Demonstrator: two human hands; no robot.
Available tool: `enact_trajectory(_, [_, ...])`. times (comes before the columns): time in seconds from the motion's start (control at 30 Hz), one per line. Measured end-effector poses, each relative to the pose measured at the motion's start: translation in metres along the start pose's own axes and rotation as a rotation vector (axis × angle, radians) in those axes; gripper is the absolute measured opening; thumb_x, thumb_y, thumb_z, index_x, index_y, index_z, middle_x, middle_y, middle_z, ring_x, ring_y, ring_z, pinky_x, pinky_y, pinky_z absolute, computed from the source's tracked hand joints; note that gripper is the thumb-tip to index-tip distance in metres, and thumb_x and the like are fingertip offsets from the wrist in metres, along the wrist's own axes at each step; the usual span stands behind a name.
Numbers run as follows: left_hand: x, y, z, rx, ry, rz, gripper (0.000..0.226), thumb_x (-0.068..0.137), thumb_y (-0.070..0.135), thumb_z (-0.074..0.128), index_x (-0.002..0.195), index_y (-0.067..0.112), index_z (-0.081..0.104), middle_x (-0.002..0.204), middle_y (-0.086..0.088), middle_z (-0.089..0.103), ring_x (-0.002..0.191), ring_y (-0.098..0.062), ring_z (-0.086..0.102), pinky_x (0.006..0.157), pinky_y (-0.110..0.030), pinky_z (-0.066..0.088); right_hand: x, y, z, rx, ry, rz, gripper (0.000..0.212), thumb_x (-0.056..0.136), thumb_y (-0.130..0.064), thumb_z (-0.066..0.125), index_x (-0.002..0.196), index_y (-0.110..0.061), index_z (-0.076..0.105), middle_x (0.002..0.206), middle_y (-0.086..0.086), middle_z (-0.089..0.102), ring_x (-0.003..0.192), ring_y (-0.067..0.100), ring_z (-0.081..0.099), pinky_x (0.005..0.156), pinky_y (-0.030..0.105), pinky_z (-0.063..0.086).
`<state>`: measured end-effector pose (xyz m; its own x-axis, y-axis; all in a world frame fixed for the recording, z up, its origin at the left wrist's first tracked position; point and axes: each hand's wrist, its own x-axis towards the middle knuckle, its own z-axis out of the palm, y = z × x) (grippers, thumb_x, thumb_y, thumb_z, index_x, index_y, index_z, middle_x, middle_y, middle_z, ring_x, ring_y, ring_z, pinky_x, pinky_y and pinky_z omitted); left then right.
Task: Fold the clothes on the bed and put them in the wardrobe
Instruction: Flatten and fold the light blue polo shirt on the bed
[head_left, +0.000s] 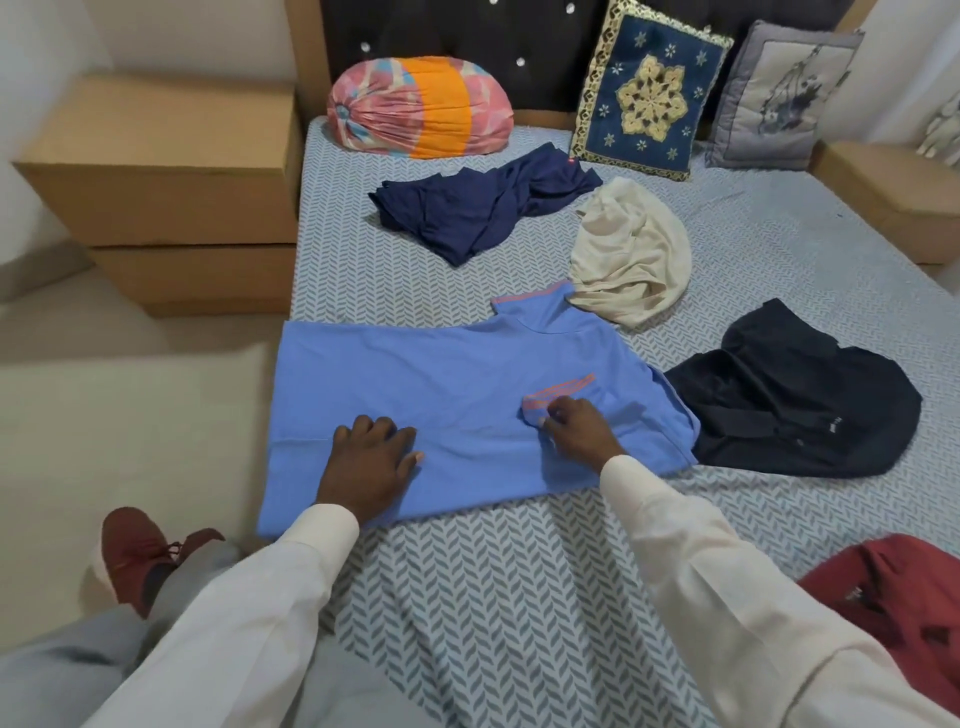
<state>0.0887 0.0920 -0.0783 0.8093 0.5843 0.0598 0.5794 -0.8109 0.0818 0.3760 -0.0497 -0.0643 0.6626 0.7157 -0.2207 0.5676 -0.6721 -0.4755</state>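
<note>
Folding blue shirt (457, 395) on bed (498, 582): L hand (371, 457) flat, fingers spread; R hand (576, 431) pinching sleeve cuff (537, 410). Next, prob. tuck sleeve inward.

A shirt (457, 395) lies spread flat across the bed (519, 597) near its left edge, and both hands rest on it, the left hand (371, 460) toward the left edge, the right hand (579, 428) beside it. Behind the shirt lie two crumpled garments (483, 208), side by side. Another garment (795, 395) lies just right of the shirt. At the head of the bed sit a bundle (415, 106) and two cushions (649, 91). Boxes (166, 171) stand off the left edge.
</note>
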Motion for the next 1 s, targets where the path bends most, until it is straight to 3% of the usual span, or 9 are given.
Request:
enact_trajectory(0.1, [0.012, -0.027, -0.006, 0.020, -0.041, -0.054, 0.036, 0.092, 0.046, 0.038, 0.096, 0.021, 0.065, 0.089, -0.003, 0.059, 0.087, -0.030, 0.052, 0.073, -0.041, 0.038, 0.017, -0.016, 0.000, -0.028, -0.038, 0.079, 0.023, 0.087, -0.023, 0.064, 0.101, -0.005, 0.064, 0.108, 0.021, 0.067, 0.103, 0.035, 0.062, 0.078, 0.034, 0.044])
enact_trajectory(0.23, [0.042, -0.067, -0.015, 0.000, -0.128, -0.149, 0.029, 0.097, 0.038, 0.045, 0.118, 0.021, 0.056, 0.119, -0.005, 0.054, 0.108, -0.030, 0.048, 0.086, -0.042, 0.037, 0.053, -0.051, 0.000, -0.024, 0.028, 0.010, 0.030, 0.088, -0.012, 0.057, 0.117, -0.006, 0.060, 0.116, 0.022, 0.062, 0.111, 0.037, 0.057, 0.086, 0.035, 0.042])
enact_trajectory(0.37, [0.084, -0.108, -0.021, -0.011, -0.222, -0.200, 0.050, 0.097, 0.022, 0.046, 0.146, 0.019, 0.035, 0.153, -0.009, 0.029, 0.128, -0.030, 0.041, 0.095, -0.044, 0.042, 0.100, -0.085, 0.009, -0.126, -0.098, -0.133, 0.051, 0.093, -0.006, 0.048, 0.144, -0.010, 0.043, 0.128, 0.025, 0.057, 0.117, 0.040, 0.055, 0.093, 0.040, 0.041])
enact_trajectory(0.47, [0.115, -0.135, -0.028, -0.022, -0.262, -0.241, 0.065, 0.093, 0.008, 0.047, 0.153, 0.022, 0.024, 0.162, -0.007, 0.012, 0.128, -0.029, 0.047, 0.084, -0.040, 0.047, 0.139, -0.103, 0.012, -0.269, -0.100, -0.132, 0.067, 0.090, -0.004, 0.053, 0.151, -0.020, 0.032, 0.130, 0.026, 0.056, 0.118, 0.040, 0.054, 0.092, 0.039, 0.044])
enact_trajectory(0.53, [0.132, -0.149, -0.033, 0.013, -0.278, -0.249, 0.064, 0.092, 0.006, 0.047, 0.151, 0.020, 0.026, 0.159, -0.008, 0.018, 0.123, -0.030, 0.052, 0.078, -0.038, 0.047, 0.156, -0.112, 0.011, -0.382, -0.155, -0.091, 0.066, 0.085, -0.005, 0.055, 0.145, -0.025, 0.037, 0.124, 0.026, 0.058, 0.114, 0.040, 0.057, 0.087, 0.041, 0.049])
enact_trajectory(0.67, [0.148, -0.167, -0.038, 0.067, -0.232, -0.228, 0.037, 0.088, 0.003, 0.049, 0.125, 0.011, 0.051, 0.123, -0.014, 0.052, 0.103, -0.033, 0.060, 0.070, -0.037, 0.046, 0.171, -0.116, 0.010, -0.473, -0.229, 0.004, 0.070, 0.068, 0.002, 0.071, 0.129, -0.018, 0.043, 0.114, 0.024, 0.062, 0.106, 0.039, 0.061, 0.072, 0.033, 0.043])
enact_trajectory(0.73, [0.146, -0.169, -0.040, 0.079, -0.178, -0.210, 0.033, 0.087, 0.001, 0.050, 0.118, 0.011, 0.058, 0.116, -0.013, 0.056, 0.099, -0.033, 0.061, 0.067, -0.034, 0.044, 0.173, -0.108, 0.006, -0.363, -0.165, 0.020, 0.051, 0.072, -0.003, 0.068, 0.118, -0.016, 0.049, 0.107, 0.024, 0.064, 0.101, 0.039, 0.064, 0.076, 0.032, 0.047])
enact_trajectory(0.83, [0.132, -0.167, -0.048, 0.043, -0.091, -0.207, 0.030, 0.085, 0.000, 0.052, 0.108, 0.013, 0.065, 0.110, -0.012, 0.059, 0.095, -0.033, 0.062, 0.063, -0.031, 0.037, 0.161, -0.088, -0.007, -0.119, 0.000, 0.023, 0.013, 0.076, -0.013, 0.060, 0.084, -0.020, 0.054, 0.087, 0.017, 0.066, 0.083, 0.038, 0.067, 0.076, 0.050, 0.057])
enact_trajectory(1.0, [0.084, -0.158, -0.058, -0.005, 0.045, -0.207, 0.021, 0.082, 0.006, 0.062, 0.093, 0.022, 0.071, 0.094, -0.005, 0.063, 0.092, -0.031, 0.060, 0.061, -0.033, 0.045, 0.100, -0.068, -0.030, -0.143, 0.115, -0.137, 0.018, 0.074, -0.015, 0.069, 0.073, -0.031, 0.062, 0.081, 0.006, 0.069, 0.080, 0.029, 0.067, 0.066, 0.040, 0.054])
